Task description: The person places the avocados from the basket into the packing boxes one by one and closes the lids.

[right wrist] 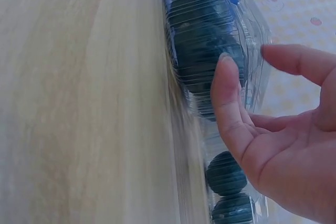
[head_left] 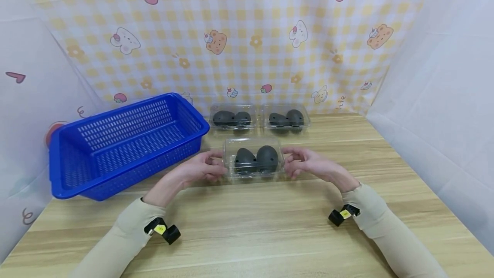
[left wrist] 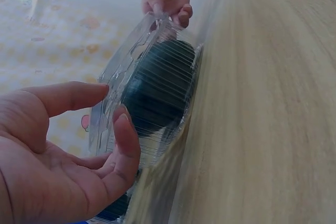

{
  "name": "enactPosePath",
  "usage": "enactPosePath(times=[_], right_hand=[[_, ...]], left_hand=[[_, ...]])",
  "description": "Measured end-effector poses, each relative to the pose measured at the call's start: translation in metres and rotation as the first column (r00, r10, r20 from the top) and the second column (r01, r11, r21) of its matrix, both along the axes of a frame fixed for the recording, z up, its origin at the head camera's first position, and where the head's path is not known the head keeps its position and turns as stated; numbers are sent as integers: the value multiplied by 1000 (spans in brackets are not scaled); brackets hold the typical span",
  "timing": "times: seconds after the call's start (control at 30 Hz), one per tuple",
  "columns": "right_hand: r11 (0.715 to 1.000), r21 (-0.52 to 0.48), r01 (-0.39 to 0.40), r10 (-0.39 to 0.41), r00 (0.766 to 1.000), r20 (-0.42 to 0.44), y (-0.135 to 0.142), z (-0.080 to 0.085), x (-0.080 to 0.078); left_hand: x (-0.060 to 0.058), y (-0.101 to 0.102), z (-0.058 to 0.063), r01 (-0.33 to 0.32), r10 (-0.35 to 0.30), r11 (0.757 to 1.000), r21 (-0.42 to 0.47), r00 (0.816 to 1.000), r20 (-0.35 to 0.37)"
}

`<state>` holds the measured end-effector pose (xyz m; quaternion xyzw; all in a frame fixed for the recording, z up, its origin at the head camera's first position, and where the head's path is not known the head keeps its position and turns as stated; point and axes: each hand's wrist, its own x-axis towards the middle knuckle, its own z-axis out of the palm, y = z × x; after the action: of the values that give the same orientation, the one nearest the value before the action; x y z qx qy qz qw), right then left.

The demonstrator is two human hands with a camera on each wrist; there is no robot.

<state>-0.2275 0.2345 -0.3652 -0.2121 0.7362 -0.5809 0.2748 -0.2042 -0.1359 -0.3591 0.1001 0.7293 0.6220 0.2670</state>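
Observation:
A clear plastic clamshell box (head_left: 252,174) with two dark, egg-shaped objects (head_left: 267,159) inside sits on the wooden table, lid closed. My left hand (head_left: 204,167) is at its left end, fingers loosely bent. In the left wrist view, the left index fingertip (left wrist: 102,92) meets the lid's edge and the thumb is close to the ribbed side. At the opposite end is my right hand (head_left: 308,164), its fingers also loosely bent. The right wrist view shows the index fingertip (right wrist: 269,53) at the rim, with the thumb (right wrist: 227,80) in front of the ribbed wall.
Behind it, two similar clear boxes stand side by side, the left one (head_left: 233,110) and the right one (head_left: 285,110), each with two dark objects. A blue perforated basket (head_left: 131,175) stands at the left. A checked curtain (head_left: 247,55) hangs along the back.

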Motion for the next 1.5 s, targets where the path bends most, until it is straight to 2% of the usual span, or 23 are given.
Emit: enactPosePath(times=[0.17, 0.33, 0.47, 0.67, 0.87, 1.27, 1.5], right_hand=[[1000, 24, -1, 0, 999, 52, -2, 1, 4], [999, 50, 9, -14, 995, 94, -4, 0, 6], [997, 69, -14, 7, 996, 94, -6, -1, 8], [999, 7, -53, 52, 990, 133, -8, -5, 8], [997, -22, -68, 70, 988, 136, -9, -11, 6], [995, -78, -66, 78, 983, 165, -10, -11, 7], [994, -90, -65, 79, 983, 163, -10, -12, 7]], left_hand=[[4, 0, -2, -20, 20, 1000, -16, 999, 36], [7, 1, -4, -12, 13, 1000, -25, 998, 56], [8, 2, -5, 29, -28, 999, -35, 998, 49], [8, 4, -7, 84, -83, 995, -56, 996, 22], [9, 6, -7, 67, -66, 997, -33, 997, 25], [11, 6, -10, 12, -12, 1000, 15, 1000, 17], [12, 6, -11, 19, -19, 1000, 20, 1000, 13]])
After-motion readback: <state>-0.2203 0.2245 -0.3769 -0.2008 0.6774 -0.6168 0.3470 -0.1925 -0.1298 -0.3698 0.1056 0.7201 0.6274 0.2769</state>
